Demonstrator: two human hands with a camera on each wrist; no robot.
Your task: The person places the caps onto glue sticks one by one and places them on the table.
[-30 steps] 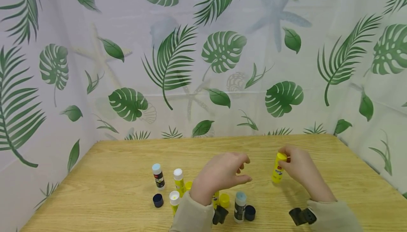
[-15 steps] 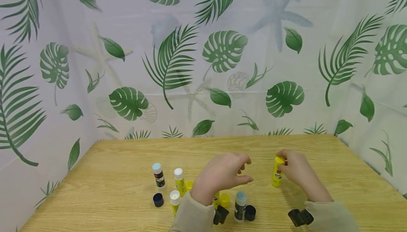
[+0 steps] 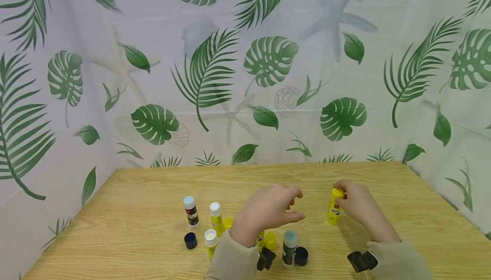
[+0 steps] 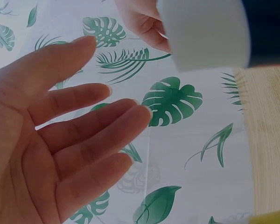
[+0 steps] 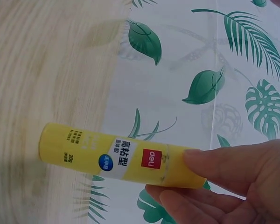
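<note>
A yellow glue stick (image 3: 334,209) stands upright at the right of the table, and my right hand (image 3: 358,203) pinches its capped top end between thumb and fingers. In the right wrist view its red brand label and printed body face the camera, with the thumb (image 5: 224,163) pressed on the cap. My left hand (image 3: 268,209) hovers over the table's middle, fingers relaxed and apart, and the palm (image 4: 23,158) holds nothing in the left wrist view. Beneath it, a yellow glue stick (image 3: 261,241) is partly hidden by the wrist.
Uncapped glue sticks stand about: a black-bodied one (image 3: 191,212), yellow ones with white tops (image 3: 216,219) (image 3: 210,242), another black one (image 3: 289,250). Loose dark caps (image 3: 190,240) (image 3: 301,256) and yellow caps (image 3: 270,241) lie beside them. A leaf-printed curtain (image 3: 245,79) closes the table's back.
My right hand has brought the yellow glue stick slightly lower and a touch to the left, then held it there. The left hand stays almost still.
</note>
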